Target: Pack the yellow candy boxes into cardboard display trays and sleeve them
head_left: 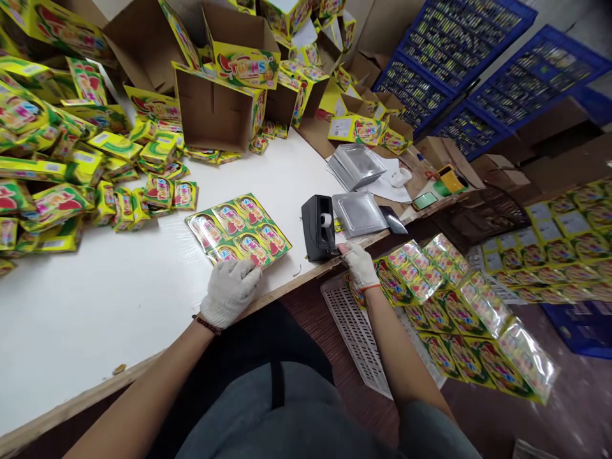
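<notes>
**Pressing the pack (241, 229), reaching for tape (326, 220)**

Pressing on the near edge of the pack with the left hand (232, 292), with curled fingers on top. Hard to say whether pinching from below with the thumb too.

Touching the near right side of the tape stand (313, 226) with the right hand (359, 264). Bending the fingers close there, but too small to tell whether that grip is pinching a strip.

To find the pack, look near the middle of the table (119, 299): flat, just left of the tape stand, with six small fronts in two rows.

Looks like the taping step. Next, seems to need a clean pull of tape, then a firm press onto the pack's edge, without letting it slip.

Also showing: clear trays (361, 213) right of the tape stand, and loose boxes (117, 148) heaped far left.
</notes>
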`<move>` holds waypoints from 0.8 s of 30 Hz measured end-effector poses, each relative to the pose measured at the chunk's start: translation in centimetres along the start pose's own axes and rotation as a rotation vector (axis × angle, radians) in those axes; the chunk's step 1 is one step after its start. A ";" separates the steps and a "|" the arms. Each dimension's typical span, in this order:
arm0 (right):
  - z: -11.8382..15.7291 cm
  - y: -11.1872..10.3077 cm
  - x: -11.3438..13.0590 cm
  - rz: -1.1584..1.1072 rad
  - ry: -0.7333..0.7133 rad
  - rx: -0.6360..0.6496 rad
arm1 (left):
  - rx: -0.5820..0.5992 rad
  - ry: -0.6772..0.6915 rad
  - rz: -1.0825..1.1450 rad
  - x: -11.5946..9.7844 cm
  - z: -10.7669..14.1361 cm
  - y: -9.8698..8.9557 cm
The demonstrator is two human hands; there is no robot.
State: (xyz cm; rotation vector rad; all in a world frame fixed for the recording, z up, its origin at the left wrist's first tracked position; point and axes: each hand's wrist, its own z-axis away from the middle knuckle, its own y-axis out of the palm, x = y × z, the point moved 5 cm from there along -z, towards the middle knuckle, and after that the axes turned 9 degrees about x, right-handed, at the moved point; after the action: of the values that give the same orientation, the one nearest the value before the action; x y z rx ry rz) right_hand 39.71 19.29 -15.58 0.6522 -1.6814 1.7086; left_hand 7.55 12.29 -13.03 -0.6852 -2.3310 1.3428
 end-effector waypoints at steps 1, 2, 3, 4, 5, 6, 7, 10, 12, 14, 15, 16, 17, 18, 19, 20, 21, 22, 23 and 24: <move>-0.2 0.2 0.3 0.000 -0.009 0.011 | 0.000 0.003 -0.007 0.0 0.1 0.0; -0.4 0.3 0.6 -0.010 -0.012 0.014 | 0.000 0.004 -0.018 0.0 0.1 0.1; -0.6 0.4 0.9 -0.024 -0.015 0.005 | 0.005 0.003 -0.027 0.1 0.2 0.1; -0.6 0.4 1.2 -0.026 -0.018 -0.012 | 0.013 0.002 -0.033 0.1 0.3 0.2; -0.5 0.4 1.4 -0.027 -0.021 -0.034 | 0.020 -0.001 -0.035 0.1 0.3 0.3; -0.2 0.3 1.5 -0.031 -0.027 -0.056 | 0.025 -0.006 -0.035 0.2 0.3 0.3; 0.3 0.2 1.6 -0.042 -0.031 -0.085 | 0.026 -0.009 -0.035 0.2 0.4 0.4; 2.7 -0.2 1.5 -0.099 -0.039 -0.172 | 0.025 -0.021 -0.001 0.3 0.4 0.4; 4.6 -0.2 1.1 -0.155 0.006 -0.198 | 0.058 -0.048 0.056 0.5 0.3 0.5; 5.8 0.5 0.6 -0.228 0.088 -0.176 | 0.092 -0.078 0.094 0.6 0.3 0.7; 6.1 1.0 0.3 -0.273 0.124 -0.152 | 0.094 -0.081 0.093 0.6 0.3 0.7; 6.1 1.6 0.1 -0.315 0.150 -0.123 | 0.091 -0.077 0.084 0.6 0.2 0.7; 6.0 2.1 -0.1 -0.349 0.166 -0.100 | 0.088 -0.067 0.073 0.5 0.2 0.7; 5.8 2.5 -0.4 -0.371 0.180 -0.087 | 0.086 -0.058 0.064 0.5 0.3 0.6; 5.5 2.8 -0.8 -0.381 0.194 -0.085 | 0.086 -0.049 0.059 0.5 0.3 0.6; 5.4 2.9 -1.2 -0.382 0.210 -0.090 | 0.082 -0.045 0.056 0.5 0.3 0.5; 5.3 2.9 -1.6 -0.377 0.226 -0.095 | 0.072 -0.043 0.056 0.6 0.4 0.4; 5.3 2.8 -2.0 -0.374 0.237 -0.094 | 0.060 -0.041 0.060 0.6 0.5 0.3; 5.5 2.7 -2.2 -0.374 0.241 -0.083 | 0.048 -0.037 0.067 0.6 0.6 0.2; 5.9 2.8 -2.2 -0.377 0.239 -0.061 | 0.043 -0.030 0.080 0.5 0.7 0.1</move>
State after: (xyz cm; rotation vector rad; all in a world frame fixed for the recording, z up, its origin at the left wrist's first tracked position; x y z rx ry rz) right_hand 38.63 13.30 -18.74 0.6594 -1.3420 1.4012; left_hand 6.80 12.16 -13.40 -0.7567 -2.3126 1.4432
